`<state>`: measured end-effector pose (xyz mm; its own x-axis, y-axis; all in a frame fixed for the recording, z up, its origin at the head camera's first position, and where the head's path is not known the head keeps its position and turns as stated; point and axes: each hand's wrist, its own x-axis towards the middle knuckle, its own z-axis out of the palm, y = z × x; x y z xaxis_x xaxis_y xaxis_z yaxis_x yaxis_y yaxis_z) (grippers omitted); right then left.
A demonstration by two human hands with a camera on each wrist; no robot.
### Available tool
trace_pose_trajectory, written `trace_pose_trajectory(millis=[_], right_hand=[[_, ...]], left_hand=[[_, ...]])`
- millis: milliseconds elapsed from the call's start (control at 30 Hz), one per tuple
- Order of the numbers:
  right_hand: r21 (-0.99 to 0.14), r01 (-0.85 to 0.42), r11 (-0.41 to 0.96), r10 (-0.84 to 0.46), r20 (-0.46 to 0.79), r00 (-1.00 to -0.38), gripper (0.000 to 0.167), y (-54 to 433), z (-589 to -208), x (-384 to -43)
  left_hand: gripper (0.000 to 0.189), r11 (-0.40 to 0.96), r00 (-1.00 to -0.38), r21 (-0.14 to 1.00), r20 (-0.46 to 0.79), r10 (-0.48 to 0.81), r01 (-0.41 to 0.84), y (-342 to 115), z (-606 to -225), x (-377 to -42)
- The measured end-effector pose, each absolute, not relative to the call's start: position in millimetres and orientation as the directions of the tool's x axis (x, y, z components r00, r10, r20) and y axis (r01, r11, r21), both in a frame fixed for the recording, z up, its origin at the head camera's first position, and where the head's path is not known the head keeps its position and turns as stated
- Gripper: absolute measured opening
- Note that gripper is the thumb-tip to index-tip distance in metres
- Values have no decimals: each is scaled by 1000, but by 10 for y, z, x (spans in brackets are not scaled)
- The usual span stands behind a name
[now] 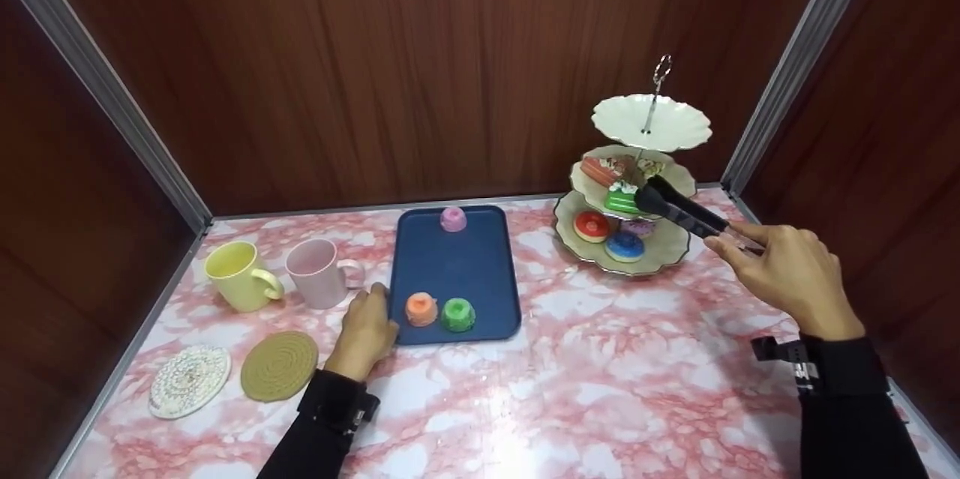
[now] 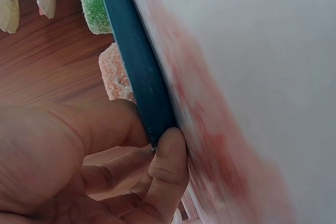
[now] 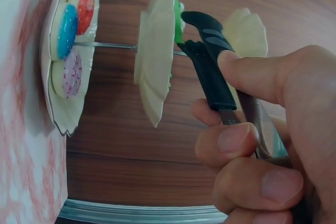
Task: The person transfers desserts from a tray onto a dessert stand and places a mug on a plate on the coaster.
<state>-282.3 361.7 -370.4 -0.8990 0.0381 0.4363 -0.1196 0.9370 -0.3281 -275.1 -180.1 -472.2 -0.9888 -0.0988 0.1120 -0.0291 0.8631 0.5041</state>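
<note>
At the near left corner of the dark blue tray (image 1: 454, 265), my left hand (image 1: 366, 329) pinches the rim between thumb and fingers. On the tray stand an orange cupcake-shaped piece (image 1: 421, 309), a green one (image 1: 457, 314) and a pink one (image 1: 452, 219). My right hand (image 1: 795, 273) grips black-tipped tongs (image 1: 684, 214). The tong tips are at a green cake slice (image 1: 621, 199) on the middle tier of a three-tier stand (image 1: 652, 119). Whether they clasp the slice I cannot tell, since the tips hide part of it.
Left of the tray are a yellow mug (image 1: 238, 276) and a pink mug (image 1: 319, 276). A white beaded coaster (image 1: 190, 381) and an olive woven coaster (image 1: 280, 366) lie nearer. Red (image 1: 592, 226), blue (image 1: 625, 246) and purple (image 3: 72, 74) doughnuts sit on the bottom tier. Wooden panels enclose the table.
</note>
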Motion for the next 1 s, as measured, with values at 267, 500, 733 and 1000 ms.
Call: trace_pose_trajectory(millis=[267,500,733,1000], right_hand=[[-323,-140,936,39,490,-871,55,3559,-3737,-2837],[-318,-165,934,28,522,-852,52,3476,-3751,-2854],[-299,-212,930,-8,561,-828,53,3359,-3794,-2875],[-228,-297,927,-105,602,-791,55,3179,-3899,-2907]], left_hand=[[47,871,-987,490,122,-100,-28,-1796,-4718,-2755],[47,866,-987,499,121,-104,-30,-1793,-4727,-2745],[48,862,-986,506,127,-106,-28,-1798,-4729,-2741],[49,859,-987,511,129,-98,-19,-1802,-4726,-2736]])
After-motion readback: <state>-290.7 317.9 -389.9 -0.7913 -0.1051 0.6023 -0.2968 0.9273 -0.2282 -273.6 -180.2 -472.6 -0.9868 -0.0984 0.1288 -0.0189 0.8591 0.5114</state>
